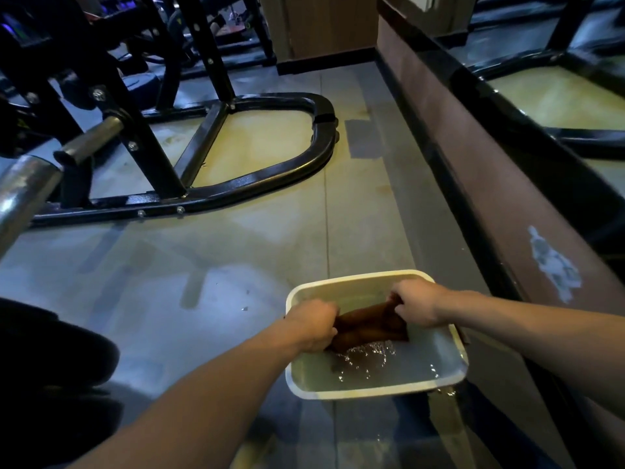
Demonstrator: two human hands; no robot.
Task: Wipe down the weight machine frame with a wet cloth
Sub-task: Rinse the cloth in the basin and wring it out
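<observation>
Both hands are over a white tub [355,392] of water [399,370] on the floor [189,265], at about 5 o'clock in the view. The left hand [313,324] grips one end of a brown cloth [368,324] with curled fingers, and the right hand [417,302] grips the other end, so the cloth is stretched between them just above the water (its lower edge seems to touch the rippled surface). The black machine frame [270,177] lies on the floor at 11 o'clock, well apart from the tub. A brown wall [507,198] runs along at 2 o'clock.
</observation>
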